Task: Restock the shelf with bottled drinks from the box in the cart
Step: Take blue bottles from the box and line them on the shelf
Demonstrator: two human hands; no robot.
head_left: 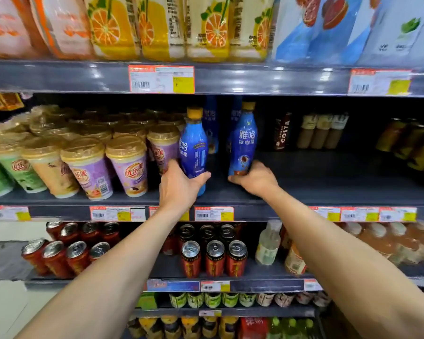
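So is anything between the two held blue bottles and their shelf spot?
Nothing visible: left hand and right hand hold left bottle and right bottle at the middle shelf already; rear bottles stand behind, cups beside the left one.

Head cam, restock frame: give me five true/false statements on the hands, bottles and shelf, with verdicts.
1. The left hand grips the left blue bottle; the right hand grips the right blue bottle. True.
2. Both bottles have red caps. False: the caps are yellow.
3. Lidded cups stand just left of the left blue bottle. True.
4. The middle shelf right of the right blue bottle is packed to its front edge. False: its front is bare there, and a few brown bottles stand at the back.
5. Cans stand on the shelf below. True.
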